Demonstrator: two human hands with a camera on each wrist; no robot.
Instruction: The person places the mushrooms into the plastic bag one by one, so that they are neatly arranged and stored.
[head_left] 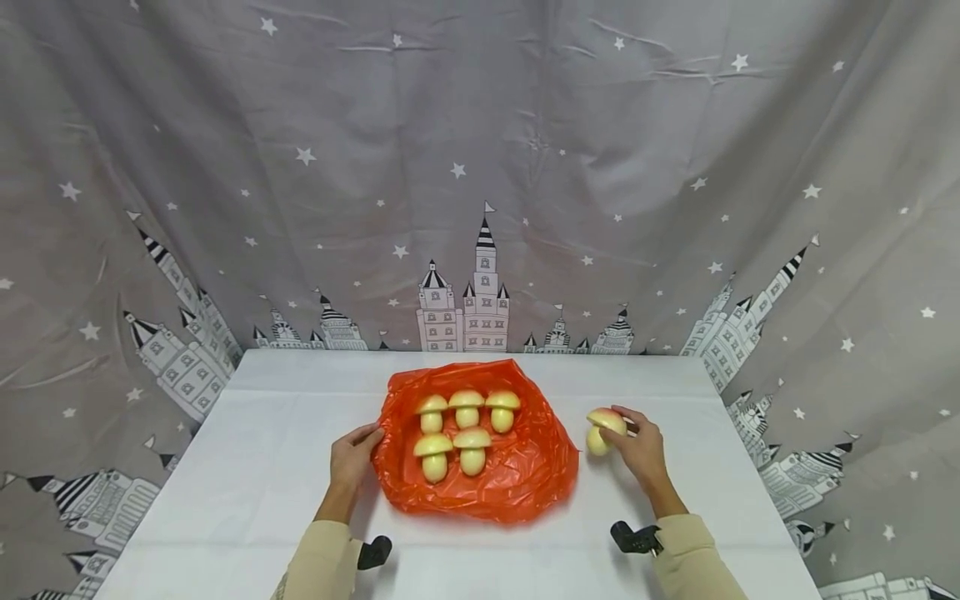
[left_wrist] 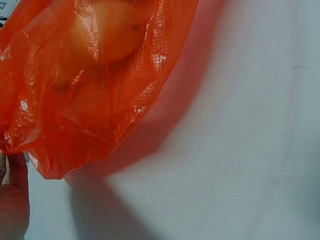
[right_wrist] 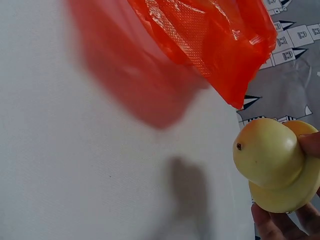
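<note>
A red plastic bag (head_left: 525,467) lies spread open on the white table, its rim standing up around several toy mushrooms (head_left: 472,451) with yellowish caps and pale stems. At the bag's left rim, my left hand (head_left: 351,460) pinches the plastic; in the left wrist view its fingers (left_wrist: 17,172) meet the bag's edge at the far left. My right hand (head_left: 641,450) holds another toy mushroom (right_wrist: 270,152) by its cap, to the right of the bag. That mushroom's stem points toward the camera in the right wrist view, and its cap has a reddish tint in the head view.
The white table (head_left: 285,408) runs back to a grey curtain (head_left: 525,125) printed with stars and castles, which also hangs along both sides. Black wrist mounts (head_left: 636,537) sit by the beige sleeves (head_left: 693,554).
</note>
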